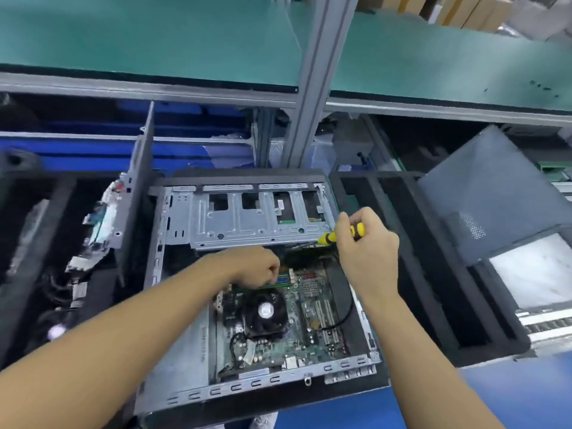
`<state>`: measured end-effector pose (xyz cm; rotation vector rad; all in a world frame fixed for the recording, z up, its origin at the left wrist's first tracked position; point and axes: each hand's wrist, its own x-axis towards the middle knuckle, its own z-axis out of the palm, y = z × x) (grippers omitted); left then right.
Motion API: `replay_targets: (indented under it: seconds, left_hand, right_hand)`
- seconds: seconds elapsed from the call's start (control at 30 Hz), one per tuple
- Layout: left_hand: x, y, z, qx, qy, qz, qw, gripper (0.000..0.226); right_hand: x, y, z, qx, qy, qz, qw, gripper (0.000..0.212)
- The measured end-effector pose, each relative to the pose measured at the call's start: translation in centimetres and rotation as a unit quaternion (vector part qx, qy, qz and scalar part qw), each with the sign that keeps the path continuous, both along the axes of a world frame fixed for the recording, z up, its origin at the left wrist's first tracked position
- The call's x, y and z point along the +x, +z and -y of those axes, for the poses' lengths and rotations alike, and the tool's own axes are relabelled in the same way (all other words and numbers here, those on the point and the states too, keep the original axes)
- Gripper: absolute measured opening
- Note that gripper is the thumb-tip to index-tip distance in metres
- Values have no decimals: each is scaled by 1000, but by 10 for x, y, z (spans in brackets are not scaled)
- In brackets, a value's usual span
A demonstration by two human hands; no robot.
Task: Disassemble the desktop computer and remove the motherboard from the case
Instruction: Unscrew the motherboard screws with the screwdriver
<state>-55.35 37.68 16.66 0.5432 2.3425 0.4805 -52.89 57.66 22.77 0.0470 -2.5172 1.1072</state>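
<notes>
Lettering on case (198, 345) is illegible. Centre frame: right hand (366, 246) is gripping screwdriver (327, 238); left hand (255, 267), fingers curled, is touching motherboard (309, 331); grip unclear.

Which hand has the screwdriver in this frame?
The right hand: it grips the yellow-and-black screwdriver. The left hand is down at the motherboard, with no tool visible in it.

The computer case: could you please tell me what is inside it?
Inside the case lies the green motherboard with a black fan on it. The metal drive cage covers the case's far end, and the left hand hides another part.
</notes>
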Motion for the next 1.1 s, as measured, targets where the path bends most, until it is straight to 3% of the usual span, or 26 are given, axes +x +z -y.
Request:
replay_targets:
  seconds: [0.23, 0.37, 0.57, 0.77, 0.93, 1.1]
  left_hand:
    - [8, -23, 58, -202, 4, 88, 976, 30]
    - [4, -32, 67, -180, 56, 80, 979, 34]
    - [1, -48, 79, -187, 55, 91, 977, 28]
    - [-2, -51, 76, -161, 62, 129, 977, 18]
    - [1, -51, 75, -173, 70, 141, 972, 38]
    - [4, -45, 75, -184, 47, 179, 965, 39]
  right_hand:
    - [16, -27, 21, -6, 9, 72, 997, 33]
    - [22, -38, 31, 11, 40, 97, 994, 25]
    - [22, -49, 47, 19, 110, 141, 984, 22]
    - [13, -63, 75, 123, 255, 217, 934, 17]
    - [1, -73, 92, 181, 308, 236, 904, 19]
    - [-6, -78, 99, 205, 341, 246, 884, 19]
